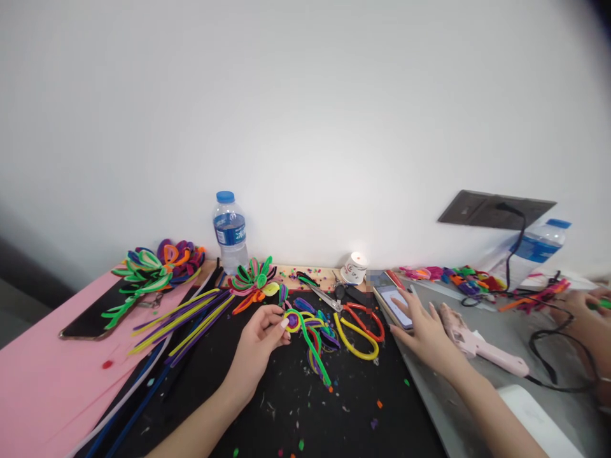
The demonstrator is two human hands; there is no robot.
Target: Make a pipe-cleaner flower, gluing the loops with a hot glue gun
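My left hand (261, 343) is closed in a pinch on a colourful pipe cleaner flower (312, 331) with green, purple, yellow and red loops, held over the black mat (229, 407). A green stem hangs down from it to the right. My right hand (424, 327) has its fingers spread over a phone (395, 299), a finger at its lit screen. Between the hands lie scissors (365, 324) with one red and one yellow handle. Left of my left hand lie loose yellow and purple pipe cleaners (179, 321). Behind them sits a green and pink pipe cleaner flower (258, 280).
A water bottle (231, 235) and a paper cup (354, 268) stand by the wall. Another phone (93, 315) lies at left beneath pipe cleaner flowers (165, 264). A corded pink glue gun (487, 350) lies at right. Another person's hand (580, 315) is at the far right.
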